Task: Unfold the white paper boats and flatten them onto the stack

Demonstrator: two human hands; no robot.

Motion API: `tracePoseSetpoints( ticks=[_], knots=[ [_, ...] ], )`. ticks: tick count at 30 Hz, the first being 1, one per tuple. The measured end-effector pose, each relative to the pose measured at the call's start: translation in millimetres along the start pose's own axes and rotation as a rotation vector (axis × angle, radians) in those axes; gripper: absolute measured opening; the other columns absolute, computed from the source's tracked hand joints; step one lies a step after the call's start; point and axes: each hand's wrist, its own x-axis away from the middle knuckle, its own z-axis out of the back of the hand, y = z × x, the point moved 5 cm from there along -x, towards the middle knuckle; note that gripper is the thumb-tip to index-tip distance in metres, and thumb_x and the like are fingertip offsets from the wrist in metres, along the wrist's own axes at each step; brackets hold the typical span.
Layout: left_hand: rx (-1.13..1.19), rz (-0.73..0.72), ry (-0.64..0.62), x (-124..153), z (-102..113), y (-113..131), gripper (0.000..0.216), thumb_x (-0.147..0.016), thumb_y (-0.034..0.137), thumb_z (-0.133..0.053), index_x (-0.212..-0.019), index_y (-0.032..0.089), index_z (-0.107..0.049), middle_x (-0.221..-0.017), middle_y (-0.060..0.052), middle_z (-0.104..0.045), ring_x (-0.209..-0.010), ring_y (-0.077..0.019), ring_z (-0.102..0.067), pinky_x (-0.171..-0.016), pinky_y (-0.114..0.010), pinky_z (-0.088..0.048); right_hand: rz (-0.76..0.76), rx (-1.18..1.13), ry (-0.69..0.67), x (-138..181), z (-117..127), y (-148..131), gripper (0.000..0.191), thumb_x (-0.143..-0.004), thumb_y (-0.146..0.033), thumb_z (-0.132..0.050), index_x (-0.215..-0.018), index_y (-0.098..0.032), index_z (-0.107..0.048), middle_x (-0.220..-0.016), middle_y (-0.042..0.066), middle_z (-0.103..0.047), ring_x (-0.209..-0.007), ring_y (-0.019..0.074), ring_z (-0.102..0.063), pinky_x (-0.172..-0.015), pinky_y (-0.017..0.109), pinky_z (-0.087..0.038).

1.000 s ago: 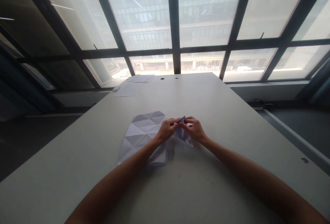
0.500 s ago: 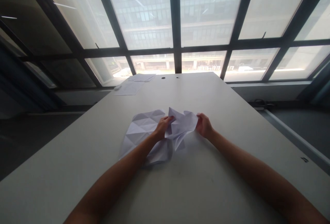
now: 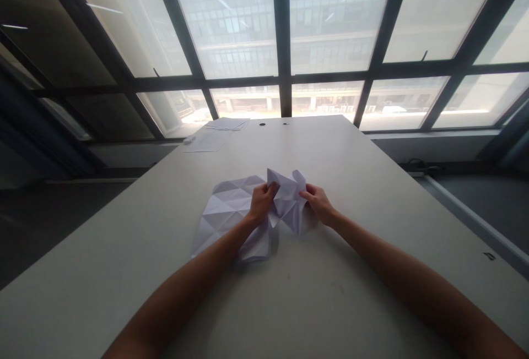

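A folded sheet of white paper [image 3: 287,199] with pointed flaps is held above the table between both hands. My left hand [image 3: 262,202] pinches its left side, thumb on top. At its right edge my right hand [image 3: 317,202] has thumb and fingers closed on the paper. Beneath and left of my left hand lies a larger creased sheet of paper [image 3: 225,205], marked with a grid of square and diagonal folds. My left forearm covers part of that sheet.
The long white table [image 3: 351,293] reaches toward the windows. Several paper sheets [image 3: 209,140] lie at its far left, beside a small whitish object [image 3: 189,140]. Two dark spots, one a round hole [image 3: 262,124], show near the far edge. A dark mark [image 3: 489,256] is at the right.
My right hand has moved left, closer to my left hand. Between them the folded paper has drawn narrower and its flaps have shifted. The creased sheet on the table stays put.
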Motion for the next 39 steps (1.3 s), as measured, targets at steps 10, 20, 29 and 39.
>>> tracePoseSetpoints(
  ticks=[10, 20, 29, 39],
  knots=[
    [0.473, 0.141, -0.107, -12.8, 0.7, -9.6, 0.055, -0.071, 0.049, -0.080, -0.112, 0.017, -0.061, -0.103, -0.008, -0.070, -0.088, -0.0195, -0.065, -0.075, -0.028, -0.053, -0.014, -0.057, 0.290, -13.3, 27.7, 12.2, 0.035, -0.069, -0.049, -0.066, -0.082, -0.016, -0.066, -0.072, 0.003, -0.065, -0.059, 0.0147, -0.052, -0.052, 0.025, -0.041],
    [0.371, 0.361, -0.435, 13.7, -22.3, -9.5, 0.043, -0.072, 0.036, -0.083, -0.105, 0.018, -0.062, -0.104, -0.009, -0.069, -0.086, -0.0182, -0.068, -0.080, -0.034, -0.057, 0.433, 0.427, 0.559, 4.0, 36.2, -27.2, 0.029, -0.092, -0.038, -0.046, -0.068, -0.022, -0.042, -0.062, -0.003, -0.042, -0.060, 0.0137, -0.036, -0.055, 0.026, -0.028],
    [0.287, 0.294, -0.445, 6.7, -6.3, 14.3, 0.065, -0.062, 0.019, -0.086, -0.120, 0.019, -0.057, -0.098, -0.008, -0.071, -0.084, -0.0204, -0.069, -0.074, -0.030, -0.054, 0.491, 0.527, 0.626, -11.1, 72.9, -32.1, 0.030, -0.091, -0.036, -0.045, -0.066, -0.022, -0.037, -0.060, -0.004, -0.039, -0.058, 0.0129, -0.034, -0.055, 0.027, -0.025],
    [0.072, 0.263, -0.295, -2.9, 4.0, 14.6, 0.038, -0.077, 0.048, -0.070, -0.096, 0.016, -0.065, -0.086, -0.006, -0.068, -0.073, -0.0189, -0.064, -0.059, -0.026, -0.048, 0.432, 0.414, 0.423, -18.8, 65.0, -22.8, 0.033, -0.090, -0.040, -0.052, -0.066, -0.021, -0.040, -0.058, -0.006, -0.036, -0.055, 0.0106, -0.029, -0.051, 0.025, -0.023]
  ],
)
